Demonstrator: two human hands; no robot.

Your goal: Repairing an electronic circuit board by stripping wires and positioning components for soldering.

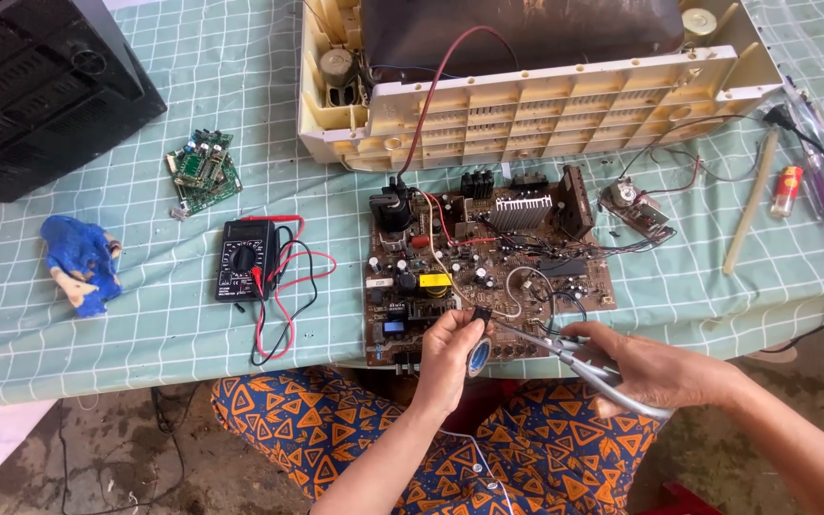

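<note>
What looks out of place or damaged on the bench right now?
The cream casing lies open with a scorched-looking dark patch along its top. The brown circuit board overhangs the table edge, with loose wires trailing off it. The left hand holds tape and the right hand holds scissors there.

Left hand [450, 348] raised, fingers pinched, right hand [655, 367] in closed grip

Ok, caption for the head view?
Left hand holds tape roll, right hand scissors over circuit board.

Green checked tablecloth [97, 343], bare dirt floor [97, 448]
</note>
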